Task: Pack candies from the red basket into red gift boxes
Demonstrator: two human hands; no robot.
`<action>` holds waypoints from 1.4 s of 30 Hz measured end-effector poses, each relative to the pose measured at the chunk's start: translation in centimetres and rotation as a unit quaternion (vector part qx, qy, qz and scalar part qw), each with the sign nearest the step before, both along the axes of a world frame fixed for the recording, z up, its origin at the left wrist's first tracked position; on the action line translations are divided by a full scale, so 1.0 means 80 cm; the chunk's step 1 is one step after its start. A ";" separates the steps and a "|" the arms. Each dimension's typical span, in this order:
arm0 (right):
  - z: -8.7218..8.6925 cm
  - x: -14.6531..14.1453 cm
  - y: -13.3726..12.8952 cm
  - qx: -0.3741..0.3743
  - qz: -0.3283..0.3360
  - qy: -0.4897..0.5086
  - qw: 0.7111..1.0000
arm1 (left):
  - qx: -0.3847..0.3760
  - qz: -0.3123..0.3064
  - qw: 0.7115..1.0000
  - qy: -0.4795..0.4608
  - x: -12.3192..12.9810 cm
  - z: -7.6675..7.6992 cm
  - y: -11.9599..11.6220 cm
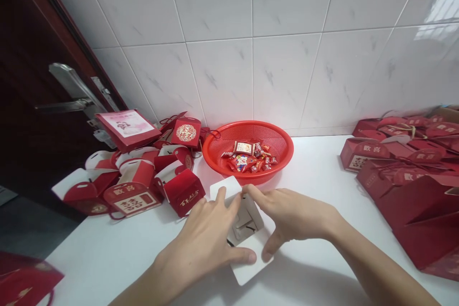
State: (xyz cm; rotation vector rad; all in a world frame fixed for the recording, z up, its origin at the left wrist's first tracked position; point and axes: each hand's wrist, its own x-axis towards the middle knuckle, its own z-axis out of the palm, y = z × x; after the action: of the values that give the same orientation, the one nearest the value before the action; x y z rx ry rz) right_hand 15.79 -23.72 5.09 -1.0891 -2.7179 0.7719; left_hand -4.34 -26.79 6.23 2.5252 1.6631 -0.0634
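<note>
White-lined box (pixel 249 224) is between your two hands, low in your view at 6 o'clock, its flaps standing open toward 11 and 6 o'clock and a bit of dark cord inside; you cannot tell whether it touches the white desk (pixel 143 248). Your left hand (pixel 206 229) has its fingers spread wide, fingertips at the far flap and thumb on the near one. Your right hand (pixel 294 210) curves more tightly, holding the right side between thumb and fingers. Going by the box, a red item (pixel 25 277) is cut off toward 8 o'clock. Red gift boxes (pixel 138 169) crowd at 10 o'clock, several open; red cartons (pixel 383 189) pile up toward 3 o'clock. At 12 o'clock, a red basket (pixel 247 179) holds wrapped sweets (pixel 247 161), with the tiled wall (pixel 222 71) behind.
</note>
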 end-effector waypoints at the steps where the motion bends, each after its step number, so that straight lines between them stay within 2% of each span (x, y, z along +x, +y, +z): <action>1: -0.001 0.000 -0.001 -0.001 0.001 -0.001 1.000 | -0.005 0.000 1.000 0.002 0.000 0.001 -0.001; 5: -0.002 -0.002 -0.003 -0.011 0.011 0.011 1.000 | -0.046 0.003 0.999 -0.014 0.000 0.005 -0.003; 11: 0.008 0.000 0.003 0.004 -0.013 -0.038 0.999 | -0.058 0.029 0.997 -0.034 0.002 0.006 0.008; 17: 0.019 0.026 0.014 -0.003 0.030 0.075 0.997 | -0.071 -0.013 0.995 -0.072 -0.003 0.012 0.007; 21: 0.026 0.049 0.043 0.000 0.016 0.147 0.989 | -0.058 -0.070 0.989 -0.113 -0.013 0.013 0.009; 26: 0.013 0.065 0.113 0.016 -0.098 0.269 0.958 | -0.013 -0.112 0.978 -0.176 -0.019 0.020 0.030; 31: -0.005 0.066 0.182 0.072 -0.201 0.258 0.942 | 0.024 -0.111 0.963 -0.246 -0.011 0.037 0.080; 34: -0.009 0.064 0.207 0.104 -0.260 0.286 0.917 | 0.012 -0.140 0.958 -0.249 0.003 0.043 0.124; 38: -0.020 0.061 0.229 0.107 -0.306 0.330 0.886 | -0.030 -0.208 0.963 -0.171 0.029 0.037 0.189; 42: -0.034 0.061 0.241 0.078 -0.303 0.336 0.888 | -0.061 -0.229 0.969 -0.065 0.064 0.015 0.252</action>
State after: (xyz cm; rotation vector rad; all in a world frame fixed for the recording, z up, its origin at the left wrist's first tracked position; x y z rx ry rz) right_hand 20.67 -4.46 2.35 -1.2338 -1.6956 0.6408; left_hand 0.77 -6.61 7.43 2.6935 0.9720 -0.0360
